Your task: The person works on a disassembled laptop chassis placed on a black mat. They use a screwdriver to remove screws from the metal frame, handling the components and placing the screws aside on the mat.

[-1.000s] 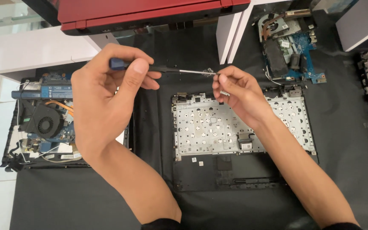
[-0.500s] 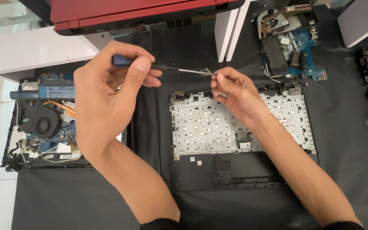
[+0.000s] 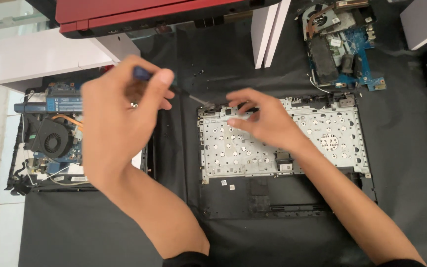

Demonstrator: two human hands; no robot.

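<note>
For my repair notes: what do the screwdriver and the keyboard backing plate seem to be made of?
Screwdriver in the left hand: blue handle, probably plastic; thin dark shaft, likely metal, though blurred. Keyboard backing plate: probably thin sheet metal, judging by its pale grey, matte surface with many punched holes.

Hands: two, a left hand (image 3: 119,118) and a right hand (image 3: 265,121).

Screwdrivers: one, a blue-handled screwdriver (image 3: 166,84) in the left hand's fingers, tip pointing toward the right hand.

Keyboard frames: one, a silver-backed palmrest frame (image 3: 322,143) under the right hand.

Open laptop bases with a round fan: one, the open base (image 3: 45,138) just left of the left hand.

Loose blue circuit boards: one, the motherboard (image 3: 342,44) beyond the right hand.

Red laptops: one, the red laptop (image 3: 139,15) beyond the left hand.

White stands: one white stand (image 3: 270,29) between the hands, farther out.

Black mats: one black mat (image 3: 100,232).
</note>
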